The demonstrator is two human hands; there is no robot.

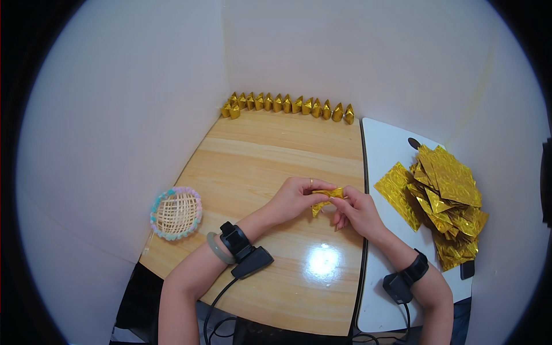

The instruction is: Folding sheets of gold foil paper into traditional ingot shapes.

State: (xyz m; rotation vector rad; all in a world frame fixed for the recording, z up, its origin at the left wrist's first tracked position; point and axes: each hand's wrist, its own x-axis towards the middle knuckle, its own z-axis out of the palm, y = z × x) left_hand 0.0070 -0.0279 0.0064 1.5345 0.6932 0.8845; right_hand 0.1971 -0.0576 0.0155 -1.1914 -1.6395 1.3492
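Note:
A partly folded piece of gold foil paper is pinched between both hands above the wooden table. My left hand, with a ring on one finger, grips its left side between thumb and fingers. On the other side my right hand closes its thumb and index finger on the paper. The fingers cover much of the paper, so its exact folds are hard to make out. Along the table's far edge stands a row of several folded gold paper ingots, with a couple more in front at its left end.
A messy pile of gold foil sheets lies on the white table to the right. At the left edge of the wooden table sits a small woven basket with a pastel rim. White walls enclose the back and sides. Cables hang from both wrist straps.

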